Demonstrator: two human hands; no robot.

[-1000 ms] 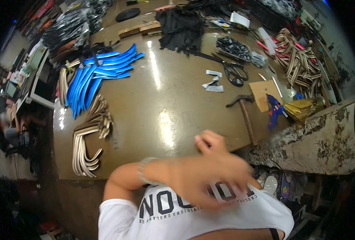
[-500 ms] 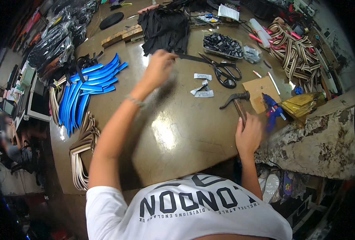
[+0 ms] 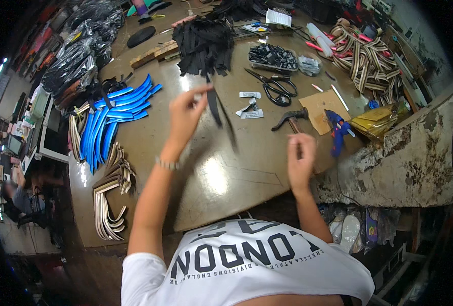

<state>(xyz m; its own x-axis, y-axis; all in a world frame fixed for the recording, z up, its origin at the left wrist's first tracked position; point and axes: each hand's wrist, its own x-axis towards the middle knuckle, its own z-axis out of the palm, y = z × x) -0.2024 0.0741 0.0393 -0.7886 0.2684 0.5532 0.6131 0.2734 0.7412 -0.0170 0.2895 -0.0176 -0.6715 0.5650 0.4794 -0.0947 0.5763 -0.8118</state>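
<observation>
My left hand (image 3: 185,113) is raised above the brown worktable (image 3: 226,178) and pinches a long black strip (image 3: 215,106) that hangs down, with a second strip (image 3: 230,130) dangling beside it. Behind it lies the pile of black strips (image 3: 203,43). My right hand (image 3: 301,160) lies over the handle end of a hammer (image 3: 289,118) near the table's right edge. Its fingers are curled, and I cannot tell whether they grip the handle.
Black scissors (image 3: 273,86), white tags (image 3: 249,109), a cardboard piece (image 3: 328,104) and a blue glue gun (image 3: 337,130) lie at right. Blue curved pieces (image 3: 114,120) and beige curved straps (image 3: 109,199) lie at left. Striped straps (image 3: 369,56) are heaped far right. A person (image 3: 15,194) sits far left.
My left hand pulled back from the black pile toward me, lifting black strips with it. My right hand stayed at the hammer handle.
</observation>
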